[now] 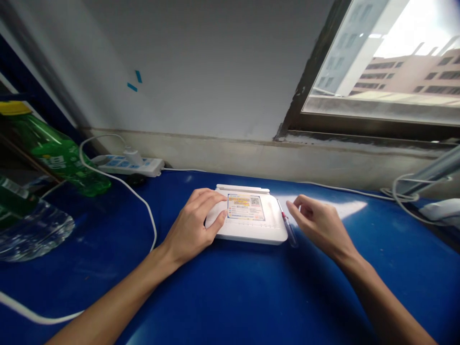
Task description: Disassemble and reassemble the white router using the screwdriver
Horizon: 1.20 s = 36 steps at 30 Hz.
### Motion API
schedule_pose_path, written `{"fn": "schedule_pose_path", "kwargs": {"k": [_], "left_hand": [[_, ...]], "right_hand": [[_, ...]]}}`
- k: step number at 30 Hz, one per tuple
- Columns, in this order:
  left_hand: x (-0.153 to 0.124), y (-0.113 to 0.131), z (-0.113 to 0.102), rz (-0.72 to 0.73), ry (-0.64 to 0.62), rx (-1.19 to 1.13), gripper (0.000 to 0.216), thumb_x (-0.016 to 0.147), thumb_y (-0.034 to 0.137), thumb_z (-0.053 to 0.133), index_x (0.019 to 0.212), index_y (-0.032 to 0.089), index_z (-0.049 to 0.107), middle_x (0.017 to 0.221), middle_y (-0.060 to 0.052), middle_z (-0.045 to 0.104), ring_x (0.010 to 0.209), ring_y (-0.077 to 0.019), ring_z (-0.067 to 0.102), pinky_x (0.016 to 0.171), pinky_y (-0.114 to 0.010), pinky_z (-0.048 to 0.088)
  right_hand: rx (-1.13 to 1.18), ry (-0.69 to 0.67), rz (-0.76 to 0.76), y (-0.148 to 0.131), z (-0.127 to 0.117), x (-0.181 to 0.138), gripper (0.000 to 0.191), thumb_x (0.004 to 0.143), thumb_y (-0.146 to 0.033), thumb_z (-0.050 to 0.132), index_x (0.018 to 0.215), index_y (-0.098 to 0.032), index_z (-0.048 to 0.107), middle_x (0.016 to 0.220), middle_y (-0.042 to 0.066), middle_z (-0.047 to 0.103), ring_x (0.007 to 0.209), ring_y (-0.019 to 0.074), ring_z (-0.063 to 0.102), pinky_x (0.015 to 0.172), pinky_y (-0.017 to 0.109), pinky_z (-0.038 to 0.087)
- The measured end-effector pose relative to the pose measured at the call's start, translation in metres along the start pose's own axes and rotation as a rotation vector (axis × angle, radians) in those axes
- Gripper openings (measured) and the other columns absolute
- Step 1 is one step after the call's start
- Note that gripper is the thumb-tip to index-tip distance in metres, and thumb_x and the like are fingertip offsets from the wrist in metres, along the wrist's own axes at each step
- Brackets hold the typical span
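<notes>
A white router-like box [258,231] lies flat on the blue table, with a printed label and QR code on its top and a white bar along its back edge. My left hand [197,220] grips its left end, the thumb on the top face and the fingers over the far side. Along the box's right edge lies a screwdriver [288,229] with a clear and red handle, its shaft pointing away from me. Just right of it, my right hand [319,223] hovers with loosely curled fingers and thumb apart; I see nothing in it.
On the left, a green bottle with a yellow cap [53,148] and a clear bottle [36,230] stand near a power strip [132,165]. A white cable [143,201] loops over the blue table [230,297]. More cable [404,194] lies coiled at right, below a window.
</notes>
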<state>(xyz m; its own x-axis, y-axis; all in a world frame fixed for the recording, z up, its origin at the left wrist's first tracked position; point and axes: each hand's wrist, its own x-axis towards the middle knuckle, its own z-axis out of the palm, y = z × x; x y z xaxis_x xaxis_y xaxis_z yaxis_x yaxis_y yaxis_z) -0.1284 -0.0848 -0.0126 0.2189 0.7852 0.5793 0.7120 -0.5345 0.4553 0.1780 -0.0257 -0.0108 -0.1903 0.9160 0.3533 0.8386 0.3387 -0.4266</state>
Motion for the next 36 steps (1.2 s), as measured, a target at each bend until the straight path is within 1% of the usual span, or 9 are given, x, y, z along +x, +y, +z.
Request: {"fn": "schedule_pose_path", "kwargs": {"k": [3, 8, 13, 17, 19, 24, 26, 32, 36], "left_hand": [[0.0, 0.001, 0.0, 0.027, -0.013, -0.01, 0.02, 0.099, 0.021, 0.059, 0.118, 0.019, 0.066, 0.119, -0.007, 0.07, 0.119, -0.0256, 0.057, 0.106, -0.044, 0.049], [-0.001, 0.0, 0.0, 0.052, -0.064, 0.002, 0.021, 0.1, 0.021, 0.058, 0.118, 0.018, 0.067, 0.12, -0.009, 0.07, 0.12, -0.025, 0.056, 0.109, -0.043, 0.047], [-0.003, 0.006, 0.0, 0.173, -0.268, 0.116, 0.034, 0.1, 0.032, 0.061, 0.131, 0.021, 0.062, 0.14, -0.012, 0.061, 0.134, -0.0325, 0.048, 0.111, -0.054, 0.044], [-0.002, 0.018, 0.002, 0.299, -0.332, 0.162, 0.031, 0.102, 0.035, 0.057, 0.127, 0.019, 0.064, 0.137, -0.015, 0.062, 0.132, -0.0329, 0.052, 0.11, -0.053, 0.044], [0.004, 0.026, 0.005, 0.291, -0.338, 0.156, 0.03, 0.101, 0.035, 0.057, 0.126, 0.019, 0.064, 0.138, -0.015, 0.062, 0.131, -0.0319, 0.052, 0.111, -0.051, 0.044], [0.036, 0.044, 0.019, 0.175, -0.483, 0.252, 0.075, 0.085, 0.056, 0.073, 0.15, 0.032, 0.047, 0.158, -0.013, 0.043, 0.141, -0.0386, 0.042, 0.113, -0.059, 0.039], [0.051, 0.051, 0.029, 0.197, -0.558, 0.281, 0.084, 0.078, 0.06, 0.078, 0.151, 0.034, 0.047, 0.152, -0.014, 0.048, 0.137, -0.0386, 0.046, 0.112, -0.057, 0.04], [0.088, 0.068, 0.054, 0.184, -0.714, 0.383, 0.111, 0.06, 0.078, 0.079, 0.155, 0.033, 0.042, 0.151, -0.018, 0.047, 0.134, -0.0428, 0.046, 0.109, -0.058, 0.038], [0.1, 0.073, 0.061, 0.181, -0.807, 0.435, 0.115, 0.056, 0.074, 0.081, 0.156, 0.034, 0.04, 0.145, -0.018, 0.052, 0.126, -0.0417, 0.053, 0.103, -0.056, 0.043]], "right_hand": [[0.018, 0.011, -0.038, 0.0, 0.001, 0.0, 0.049, 0.096, -0.051, 0.051, 0.058, -0.023, 0.036, 0.051, -0.005, 0.037, 0.05, 0.013, 0.034, 0.05, 0.028, 0.024], [0.002, 0.001, -0.056, 0.001, 0.004, 0.0, 0.049, 0.096, -0.049, 0.053, 0.058, -0.023, 0.032, 0.051, -0.005, 0.034, 0.05, 0.0127, 0.031, 0.05, 0.028, 0.023], [0.014, 0.025, -0.054, 0.002, 0.001, 0.0, 0.047, 0.096, -0.046, 0.052, 0.058, -0.023, 0.035, 0.052, -0.005, 0.034, 0.05, 0.0129, 0.03, 0.051, 0.029, 0.024], [0.032, 0.095, -0.073, -0.001, -0.005, -0.001, 0.048, 0.095, -0.042, 0.054, 0.058, -0.024, 0.032, 0.053, -0.005, 0.029, 0.051, 0.0127, 0.028, 0.051, 0.029, 0.023], [0.035, 0.163, -0.093, -0.003, -0.007, -0.001, 0.049, 0.094, -0.039, 0.055, 0.058, -0.024, 0.025, 0.054, -0.006, 0.024, 0.051, 0.0126, 0.026, 0.052, 0.03, 0.022], [0.059, 0.273, -0.101, 0.003, -0.01, 0.003, 0.052, 0.094, -0.036, 0.055, 0.059, -0.023, 0.019, 0.055, -0.006, 0.02, 0.05, 0.0114, 0.024, 0.052, 0.03, 0.02], [0.067, 0.264, -0.094, 0.01, -0.009, 0.005, 0.052, 0.094, -0.037, 0.055, 0.06, -0.023, 0.02, 0.055, -0.006, 0.02, 0.05, 0.011, 0.024, 0.052, 0.03, 0.02], [0.08, 0.219, -0.079, 0.029, -0.007, 0.007, 0.052, 0.095, -0.039, 0.055, 0.059, -0.022, 0.022, 0.054, -0.007, 0.021, 0.05, 0.0109, 0.024, 0.052, 0.029, 0.021], [0.084, 0.199, -0.077, 0.034, -0.008, 0.007, 0.052, 0.095, -0.04, 0.055, 0.058, -0.022, 0.023, 0.054, -0.007, 0.022, 0.051, 0.0111, 0.023, 0.053, 0.029, 0.021]]}}
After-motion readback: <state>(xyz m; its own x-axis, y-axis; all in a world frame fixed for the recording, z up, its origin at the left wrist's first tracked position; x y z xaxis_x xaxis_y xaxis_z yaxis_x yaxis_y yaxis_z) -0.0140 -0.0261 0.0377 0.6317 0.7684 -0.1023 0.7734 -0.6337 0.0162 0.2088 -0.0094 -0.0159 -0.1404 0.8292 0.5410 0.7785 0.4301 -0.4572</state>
